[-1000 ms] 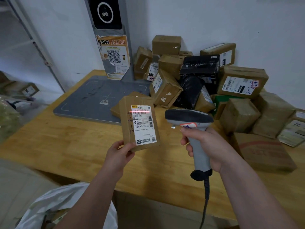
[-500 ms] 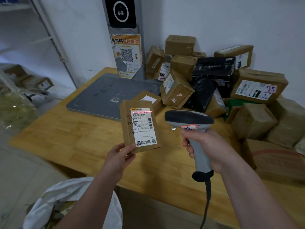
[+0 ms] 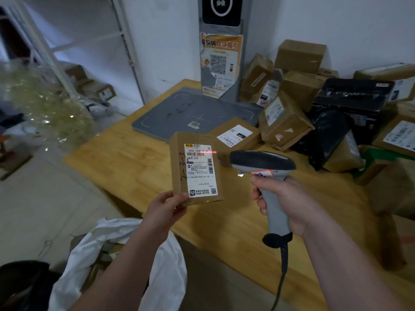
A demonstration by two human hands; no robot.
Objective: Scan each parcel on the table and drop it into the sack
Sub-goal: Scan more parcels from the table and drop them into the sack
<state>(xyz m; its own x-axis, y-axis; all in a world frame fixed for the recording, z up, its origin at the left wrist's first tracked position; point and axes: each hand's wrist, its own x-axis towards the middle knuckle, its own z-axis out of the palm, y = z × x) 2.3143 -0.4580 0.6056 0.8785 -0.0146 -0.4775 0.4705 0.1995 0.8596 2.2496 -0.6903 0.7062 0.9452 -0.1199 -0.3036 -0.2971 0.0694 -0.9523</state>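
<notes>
The left hand (image 3: 166, 211) pinched a labelled cardboard parcel (image 3: 195, 168) upright above the bench (image 3: 125, 162); the right hand (image 3: 284, 204) gripped the barcode scanner (image 3: 263, 167). Its red line crossed the label.

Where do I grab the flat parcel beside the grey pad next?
Likely best: take the flat parcel by its left edge, coming from above-left. It lies label-up and low, and a tilted box crowds its right side. The left hand must drop the held parcel first.
</notes>
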